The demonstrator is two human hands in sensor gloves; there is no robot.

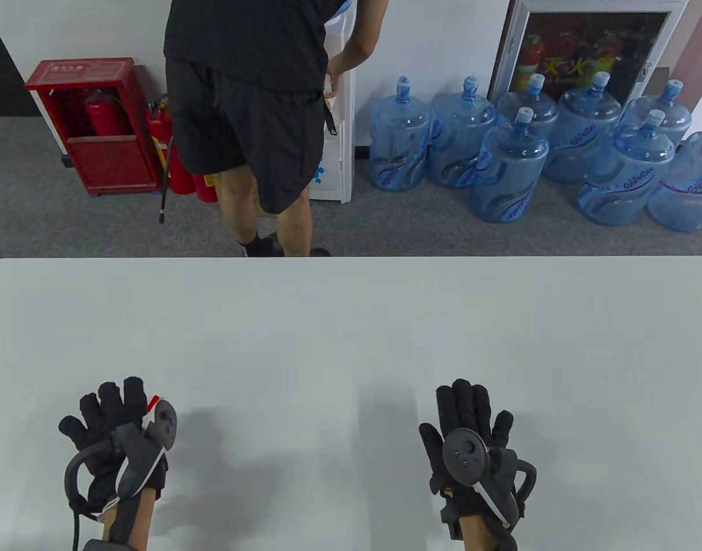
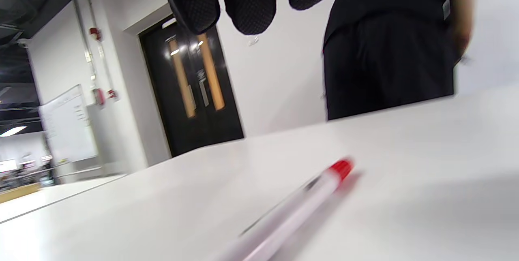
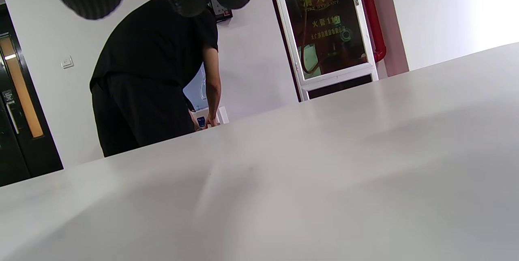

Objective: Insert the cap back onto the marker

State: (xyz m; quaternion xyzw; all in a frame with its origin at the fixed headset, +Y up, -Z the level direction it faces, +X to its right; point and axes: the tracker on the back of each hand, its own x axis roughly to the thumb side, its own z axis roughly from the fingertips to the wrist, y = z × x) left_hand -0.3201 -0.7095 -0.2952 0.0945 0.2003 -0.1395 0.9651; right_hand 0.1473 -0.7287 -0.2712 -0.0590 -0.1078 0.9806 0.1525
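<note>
Both hands lie low over the near edge of the white table (image 1: 351, 321), palms down, fingers extended and loosely spread, gripping nothing. The left hand (image 1: 118, 439) sits at about 7 o'clock on the tabletop, the right hand (image 1: 471, 445) at about 5 o'clock, well apart from each other.

In the left wrist view, the left hand's fingertips (image 2: 247, 5) hang clear above the surface, and below them lies the marker (image 2: 300, 208): a pale barrel with a red end (image 2: 340, 168). Its long axis runs from roughly 7 o'clock up toward 1 o'clock in that view, red end farthest from the wrist. The picture is blurred, so whether that red end is the seated cap, the tail plug or the bare tip cannot be told.

In the table view, a small red and white bit at the left hand's inner edge may be the same marker, mostly hidden under the hand. The right wrist view shows only bare table beneath its fingers.

The marker lies just under the left hand, so the left is much the nearer one to pick it up.
</note>
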